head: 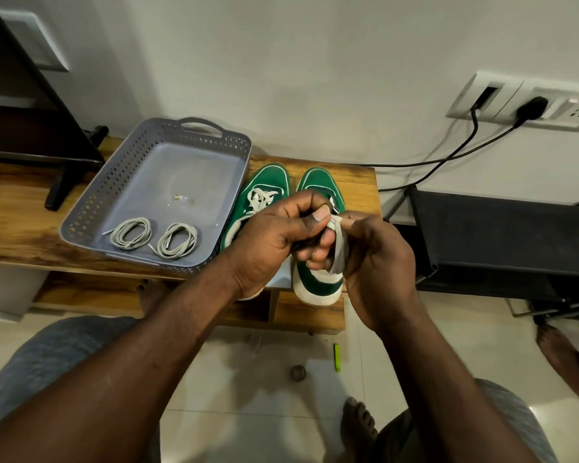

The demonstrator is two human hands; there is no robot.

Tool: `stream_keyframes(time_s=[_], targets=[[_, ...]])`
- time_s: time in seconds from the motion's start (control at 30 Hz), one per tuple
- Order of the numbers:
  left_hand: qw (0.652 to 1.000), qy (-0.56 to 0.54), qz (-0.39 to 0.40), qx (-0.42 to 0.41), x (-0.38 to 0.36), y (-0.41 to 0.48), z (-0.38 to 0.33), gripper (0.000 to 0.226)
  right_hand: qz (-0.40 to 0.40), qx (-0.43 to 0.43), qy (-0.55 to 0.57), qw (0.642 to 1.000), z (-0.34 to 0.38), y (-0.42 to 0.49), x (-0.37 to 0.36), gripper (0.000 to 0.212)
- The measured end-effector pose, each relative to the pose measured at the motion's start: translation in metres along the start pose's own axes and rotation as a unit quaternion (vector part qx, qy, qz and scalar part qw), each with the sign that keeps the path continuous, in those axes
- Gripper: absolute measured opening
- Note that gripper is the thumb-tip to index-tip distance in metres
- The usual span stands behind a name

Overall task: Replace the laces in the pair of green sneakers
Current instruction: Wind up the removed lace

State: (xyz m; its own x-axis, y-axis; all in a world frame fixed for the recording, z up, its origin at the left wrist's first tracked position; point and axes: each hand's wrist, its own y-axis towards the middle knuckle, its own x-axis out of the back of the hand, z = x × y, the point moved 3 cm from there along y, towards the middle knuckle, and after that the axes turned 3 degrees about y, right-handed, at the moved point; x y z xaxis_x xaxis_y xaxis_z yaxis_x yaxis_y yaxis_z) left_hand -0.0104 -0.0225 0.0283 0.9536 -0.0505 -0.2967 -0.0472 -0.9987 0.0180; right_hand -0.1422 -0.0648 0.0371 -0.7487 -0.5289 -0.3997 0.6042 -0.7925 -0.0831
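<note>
The left hand (281,238) and right hand (375,259) meet above the right-hand green sneaker (320,284) at the surface's (358,182) right edge. Each is curled tight, pinching one bunched grey lace (338,248). The other sneaker (266,182) stands just beside it, and two coiled laces (131,233) lie in the grey tray (121,168).

Count: 2 green sneakers (268,182) (319,187), 1 grey tray (214,139), 2 coiled laces (131,233) (177,240), 1 loose lace (339,250) — 2 hands (274,242) (376,259). Also 1 wooden bench (30,222), 1 black rack (498,235), 2 black cables (474,128) (497,137), 1 green marker (337,357).
</note>
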Motion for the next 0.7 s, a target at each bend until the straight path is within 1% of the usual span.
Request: stream_keyframes(time_s=[0.1,0.2,0.27,0.37,0.47,0.6,0.67,0.7], targets=[[1.0,-0.017,-0.008,0.003,0.004,0.0,-0.002,0.017,0.023,-0.074,0.07,0.995,0.005,-0.001,-0.003,0.039],[0.999,-0.049,0.005,0.013,0.004,-0.001,-0.002,0.017,0.041,-0.112,0.064,0.991,0.01,-0.001,-0.002,0.04],[0.999,-0.049,0.015,0.016,0.001,-0.002,-0.001,0.017,0.01,-0.092,0.036,0.995,0.011,-0.002,-0.002,0.045],[0.999,-0.029,0.026,0.018,-0.002,-0.001,0.003,0.018,-0.067,-0.051,-0.009,0.996,0.006,-0.004,-0.003,0.056],[1.0,0.008,0.015,0.017,-0.001,0.001,0.006,0.018,-0.12,0.0,-0.1,0.988,0.005,-0.004,-0.003,0.048],[1.0,0.026,0.005,0.0,-0.002,0.002,0.005,0.016,-0.157,0.093,-0.22,0.958,0.002,-0.006,-0.005,0.038],[0.999,0.031,0.007,-0.01,-0.002,0.001,0.003,0.016,-0.154,0.094,-0.22,0.959,0.004,-0.006,-0.007,0.037],[1.0,0.027,0.008,-0.012,-0.002,0.001,0.002,0.016,-0.144,0.072,-0.2,0.966,0.005,-0.005,-0.006,0.037]])
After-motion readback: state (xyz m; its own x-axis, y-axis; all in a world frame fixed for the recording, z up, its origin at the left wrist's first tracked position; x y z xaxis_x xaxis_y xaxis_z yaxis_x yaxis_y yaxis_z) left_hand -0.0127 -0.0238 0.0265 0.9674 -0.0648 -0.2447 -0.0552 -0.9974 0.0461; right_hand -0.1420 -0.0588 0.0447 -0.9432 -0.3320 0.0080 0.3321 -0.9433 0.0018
